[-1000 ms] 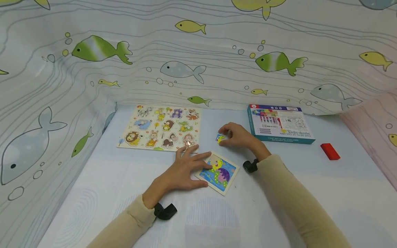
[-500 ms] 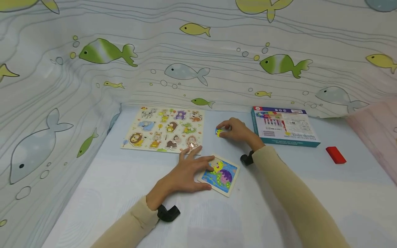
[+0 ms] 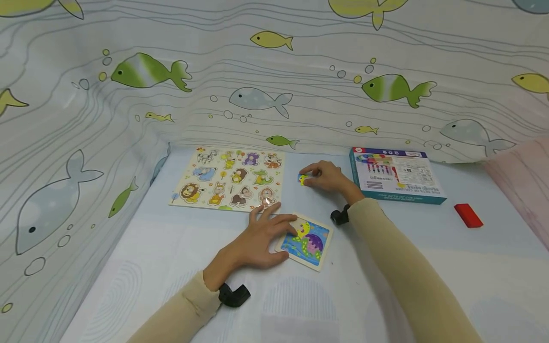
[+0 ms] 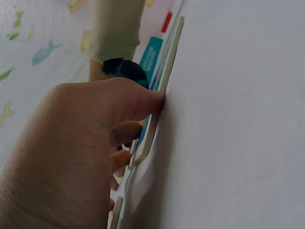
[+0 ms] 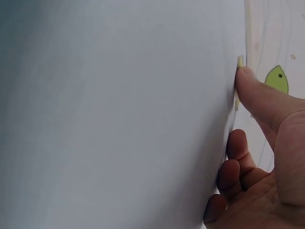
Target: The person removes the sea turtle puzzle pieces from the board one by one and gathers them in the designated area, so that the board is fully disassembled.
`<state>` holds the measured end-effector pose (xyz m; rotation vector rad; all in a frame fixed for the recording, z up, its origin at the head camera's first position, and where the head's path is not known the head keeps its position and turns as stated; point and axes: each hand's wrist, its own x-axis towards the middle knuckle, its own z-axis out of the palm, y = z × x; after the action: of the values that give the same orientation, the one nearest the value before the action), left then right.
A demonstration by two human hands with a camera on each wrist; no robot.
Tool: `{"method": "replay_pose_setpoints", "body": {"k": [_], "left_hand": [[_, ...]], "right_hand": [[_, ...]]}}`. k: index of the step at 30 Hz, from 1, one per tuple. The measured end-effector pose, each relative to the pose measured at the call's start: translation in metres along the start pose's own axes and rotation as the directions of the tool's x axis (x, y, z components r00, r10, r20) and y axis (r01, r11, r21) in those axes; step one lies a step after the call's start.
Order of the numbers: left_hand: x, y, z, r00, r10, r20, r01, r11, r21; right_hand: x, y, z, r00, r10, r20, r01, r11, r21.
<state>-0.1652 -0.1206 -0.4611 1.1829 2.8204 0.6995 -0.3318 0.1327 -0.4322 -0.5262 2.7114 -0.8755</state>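
Observation:
A small square jigsaw puzzle (image 3: 315, 242) with a purple-shelled turtle picture lies tilted on the table, and a pale patch shows at its upper corner. My left hand (image 3: 261, 240) rests on its left side, fingers spread, with the thumb at the lower edge. In the left wrist view, that thumb touches the rim of the puzzle board (image 4: 157, 112). Farther back, my right hand (image 3: 328, 178) pinches a small blue and yellow puzzle piece (image 3: 302, 179) at the table surface. The right wrist view shows the thumb on the thin piece (image 5: 240, 61); most of it is hidden.
A larger animal puzzle board (image 3: 206, 190) lies at the back left, close to my left fingertips. Behind my right hand lies a flat teal-edged box (image 3: 399, 176). A red block (image 3: 468, 216) sits at the far right. Fish-patterned cloth (image 3: 257, 71) rises behind the table.
My right hand has moved a little away and to the left with the puzzle piece. My left hand stays on the turtle puzzle. The head view has shifted slightly.

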Motion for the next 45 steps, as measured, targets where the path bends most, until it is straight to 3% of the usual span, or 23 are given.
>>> {"method": "replay_pose_setpoints", "body": {"k": [5,10,15,24,29,34,45], "left_hand": [[0.001,0.001,0.0,1.0,-0.01,-0.015,0.011,1.0,0.021],[0.001,0.001,0.0,0.999,0.001,-0.039,0.0,1.0,0.02],[0.001,0.002,-0.001,1.0,-0.003,-0.028,0.004,1.0,0.017],[0.002,0.003,-0.002,0.999,-0.033,-0.013,0.033,0.999,0.019],[0.002,0.002,-0.001,0.999,-0.047,-0.011,0.047,0.999,0.002],[0.003,0.002,0.0,0.999,-0.047,0.002,0.047,0.999,0.004],[0.002,0.003,-0.002,0.998,-0.062,0.005,0.062,0.998,-0.009]], "right_hand": [[-0.001,0.003,0.001,1.0,0.011,-0.017,-0.01,0.999,0.036],[-0.011,0.006,0.0,0.999,0.008,-0.05,-0.001,0.991,0.136],[-0.034,0.01,0.0,0.996,-0.048,-0.078,0.062,0.981,0.182],[-0.084,0.007,0.006,0.984,-0.179,-0.009,0.176,0.958,0.226],[-0.096,-0.007,0.013,0.965,-0.255,0.066,0.24,0.954,0.18],[-0.102,-0.021,0.02,0.95,-0.282,0.135,0.271,0.958,0.098],[-0.106,-0.029,0.031,0.935,-0.317,0.157,0.326,0.944,-0.04]]}}
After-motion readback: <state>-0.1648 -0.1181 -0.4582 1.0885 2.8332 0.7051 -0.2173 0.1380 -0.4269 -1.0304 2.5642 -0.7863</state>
